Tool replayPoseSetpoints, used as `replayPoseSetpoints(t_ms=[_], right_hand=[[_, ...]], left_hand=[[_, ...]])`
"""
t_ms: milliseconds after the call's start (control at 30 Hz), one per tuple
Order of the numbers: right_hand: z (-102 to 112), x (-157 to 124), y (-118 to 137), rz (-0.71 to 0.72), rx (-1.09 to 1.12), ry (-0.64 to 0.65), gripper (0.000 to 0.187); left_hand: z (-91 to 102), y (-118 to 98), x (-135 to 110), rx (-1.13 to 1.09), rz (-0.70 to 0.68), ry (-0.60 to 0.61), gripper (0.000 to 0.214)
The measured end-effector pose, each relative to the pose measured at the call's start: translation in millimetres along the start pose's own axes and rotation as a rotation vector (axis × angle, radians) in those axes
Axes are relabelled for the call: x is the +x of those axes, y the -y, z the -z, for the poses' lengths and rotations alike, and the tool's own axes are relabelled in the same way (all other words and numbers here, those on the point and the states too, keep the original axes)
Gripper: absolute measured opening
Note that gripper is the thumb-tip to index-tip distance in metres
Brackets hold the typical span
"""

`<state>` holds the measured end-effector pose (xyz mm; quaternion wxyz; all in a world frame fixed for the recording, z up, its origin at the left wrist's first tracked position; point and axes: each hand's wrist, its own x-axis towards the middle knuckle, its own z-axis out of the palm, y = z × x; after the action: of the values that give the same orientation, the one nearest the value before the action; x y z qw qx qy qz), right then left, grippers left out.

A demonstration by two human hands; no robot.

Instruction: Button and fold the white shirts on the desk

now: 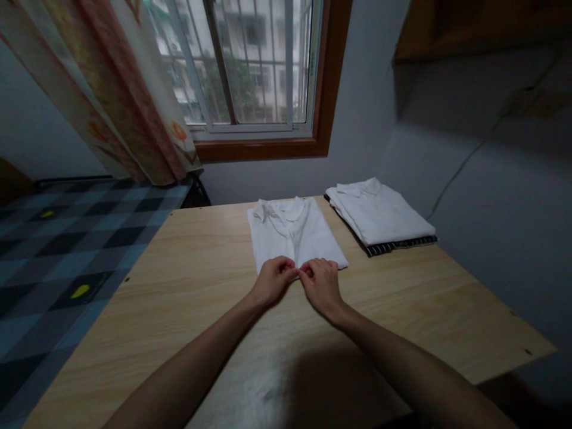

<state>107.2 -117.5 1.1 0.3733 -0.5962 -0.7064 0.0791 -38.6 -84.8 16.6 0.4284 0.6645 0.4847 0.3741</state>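
A folded white collared shirt (292, 232) lies on the wooden table (187, 286), collar toward the window. My left hand (273, 279) and my right hand (320, 285) sit side by side at its near edge, fingers curled and pinching the hem. To the right rests a stack of folded clothes (379, 215), a white shirt on top of a dark striped garment.
A bed with a checked blue and black cover (62, 250) runs along the table's left side. A patterned curtain (116, 89) hangs by the barred window (250, 65). Grey walls close in behind and to the right, with a wooden shelf (473, 30) above.
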Motion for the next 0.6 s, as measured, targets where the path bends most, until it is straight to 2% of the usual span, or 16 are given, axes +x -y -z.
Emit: replayPoseSetpoints(t_ms=[100,267,400,600], right_hand=[[-1.9,0.2,-2.4,-0.043,0.056,-0.006,0.011],[-4.3,0.7,-3.1,-0.074,0.064,-0.009,0.009],[-3.9,0.2,-3.3,-0.047,0.022,0.002,0.009],[-1.4,-0.7,-2.9,0.004,-0.031,0.007,0.014]], left_hand=[[-0.5,1.3,-1.7,0.072,-0.072,-0.057,0.018],[0.0,5.7,0.0,0.155,-0.056,-0.061,0.019],[-2.1,6.8,0.2,0.222,-0.080,-0.094,0.008],[-6.4,7.5,-0.6,0.152,-0.047,-0.142,0.005]])
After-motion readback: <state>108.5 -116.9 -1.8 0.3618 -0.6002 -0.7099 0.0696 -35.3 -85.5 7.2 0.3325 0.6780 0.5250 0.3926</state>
